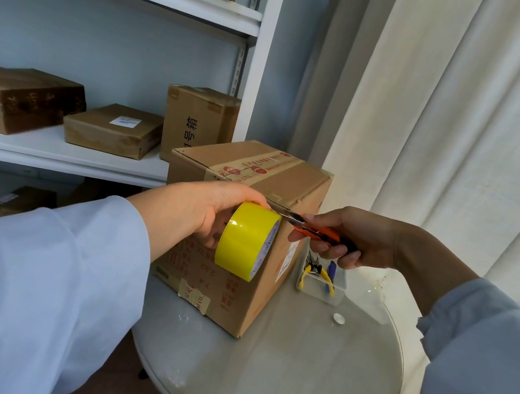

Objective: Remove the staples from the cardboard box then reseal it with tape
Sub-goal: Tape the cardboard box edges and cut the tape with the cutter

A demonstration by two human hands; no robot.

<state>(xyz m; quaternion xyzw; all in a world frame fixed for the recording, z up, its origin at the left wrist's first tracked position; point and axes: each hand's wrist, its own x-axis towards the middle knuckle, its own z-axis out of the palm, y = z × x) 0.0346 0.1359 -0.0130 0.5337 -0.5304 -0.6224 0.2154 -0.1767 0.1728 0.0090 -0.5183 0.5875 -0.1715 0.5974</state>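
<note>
The cardboard box (275, 178) is partly covered by the tape roll (247, 240) and left hand (212, 211). The scissors' handles (325, 235) are hidden inside the right hand (352, 237). The pliers (321, 275) are blurred.

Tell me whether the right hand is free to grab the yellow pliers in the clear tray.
Probably not yet: the right hand grips orange scissors, though the yellow pliers lie uncovered just below.

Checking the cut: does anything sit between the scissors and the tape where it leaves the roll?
Nothing visible. The scissors in the right hand point straight at the tape roll in the left hand.
</note>
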